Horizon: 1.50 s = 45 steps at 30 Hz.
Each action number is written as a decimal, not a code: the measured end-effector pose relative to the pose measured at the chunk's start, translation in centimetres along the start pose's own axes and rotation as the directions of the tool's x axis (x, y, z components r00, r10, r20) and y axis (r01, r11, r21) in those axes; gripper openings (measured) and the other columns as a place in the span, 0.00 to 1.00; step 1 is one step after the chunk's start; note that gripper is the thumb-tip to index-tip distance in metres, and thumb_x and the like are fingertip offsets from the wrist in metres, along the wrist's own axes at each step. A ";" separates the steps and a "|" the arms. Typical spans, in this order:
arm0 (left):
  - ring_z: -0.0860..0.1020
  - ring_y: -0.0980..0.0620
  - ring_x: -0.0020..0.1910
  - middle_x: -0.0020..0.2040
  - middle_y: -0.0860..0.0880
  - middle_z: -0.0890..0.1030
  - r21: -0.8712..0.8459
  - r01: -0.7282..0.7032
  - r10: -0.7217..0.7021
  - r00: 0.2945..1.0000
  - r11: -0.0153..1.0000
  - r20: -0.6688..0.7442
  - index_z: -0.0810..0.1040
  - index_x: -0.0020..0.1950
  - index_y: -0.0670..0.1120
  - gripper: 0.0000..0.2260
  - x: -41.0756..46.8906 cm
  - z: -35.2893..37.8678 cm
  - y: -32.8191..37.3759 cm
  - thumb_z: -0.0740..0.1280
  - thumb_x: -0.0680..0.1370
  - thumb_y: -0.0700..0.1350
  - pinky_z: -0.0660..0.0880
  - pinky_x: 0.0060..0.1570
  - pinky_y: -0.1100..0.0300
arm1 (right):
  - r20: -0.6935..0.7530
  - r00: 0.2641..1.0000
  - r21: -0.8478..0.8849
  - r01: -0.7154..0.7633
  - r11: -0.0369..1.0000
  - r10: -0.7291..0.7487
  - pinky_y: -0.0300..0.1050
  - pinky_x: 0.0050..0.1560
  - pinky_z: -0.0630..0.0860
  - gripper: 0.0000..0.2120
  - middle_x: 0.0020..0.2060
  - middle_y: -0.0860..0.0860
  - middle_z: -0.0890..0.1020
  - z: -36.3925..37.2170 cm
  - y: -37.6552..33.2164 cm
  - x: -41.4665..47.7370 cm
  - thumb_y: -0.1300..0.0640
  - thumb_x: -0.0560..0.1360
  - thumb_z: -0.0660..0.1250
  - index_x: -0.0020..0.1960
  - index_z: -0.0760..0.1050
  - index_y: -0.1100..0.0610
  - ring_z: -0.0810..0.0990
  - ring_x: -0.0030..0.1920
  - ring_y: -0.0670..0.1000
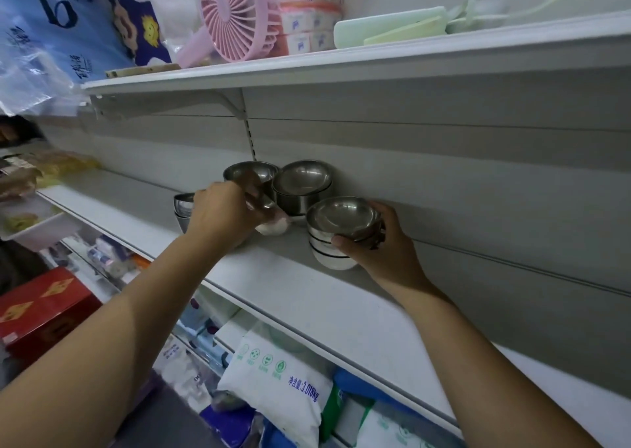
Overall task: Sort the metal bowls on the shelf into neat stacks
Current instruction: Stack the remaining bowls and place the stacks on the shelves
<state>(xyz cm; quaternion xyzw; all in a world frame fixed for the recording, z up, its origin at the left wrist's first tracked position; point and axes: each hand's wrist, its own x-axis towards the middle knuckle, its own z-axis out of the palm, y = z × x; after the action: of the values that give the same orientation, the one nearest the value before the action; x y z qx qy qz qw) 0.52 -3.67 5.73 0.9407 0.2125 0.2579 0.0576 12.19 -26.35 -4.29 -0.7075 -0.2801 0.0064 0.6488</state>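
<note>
Head view: left hand (223, 210) pinches a steel bowl (263, 171); right hand (387, 244) grips a bowl stack (341, 220) on the shelf (307, 294).

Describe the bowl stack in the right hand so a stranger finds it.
Find the white shelf below the pink fan. Of its metal bowl stacks, the held stack stands rightmost, and only it is gripped by the right hand.

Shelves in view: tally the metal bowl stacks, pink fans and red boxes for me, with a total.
Metal bowl stacks: 4, the leftmost partly hidden behind the left hand
Pink fans: 1
Red boxes: 1
Total: 6
</note>
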 end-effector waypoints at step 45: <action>0.71 0.45 0.69 0.63 0.50 0.80 -0.312 0.067 -0.083 0.996 0.948 -0.040 0.82 0.58 0.51 0.16 3.2 8.7 3.5 0.65 0.79 0.59 0.62 0.68 0.51 | -0.159 0.986 0.030 0.053 0.998 -0.048 0.23 0.53 0.72 0.56 0.65 0.39 0.75 -1.6 1.2 -0.8 0.60 0.60 0.86 0.74 0.55 0.40 0.75 0.60 0.28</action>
<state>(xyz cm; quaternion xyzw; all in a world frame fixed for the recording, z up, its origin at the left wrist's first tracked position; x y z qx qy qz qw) 8.73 -5.47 0.49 0.9042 0.2063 0.3103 0.2089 12.61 -28.15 -5.45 -0.6874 -0.2454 -0.0616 0.6808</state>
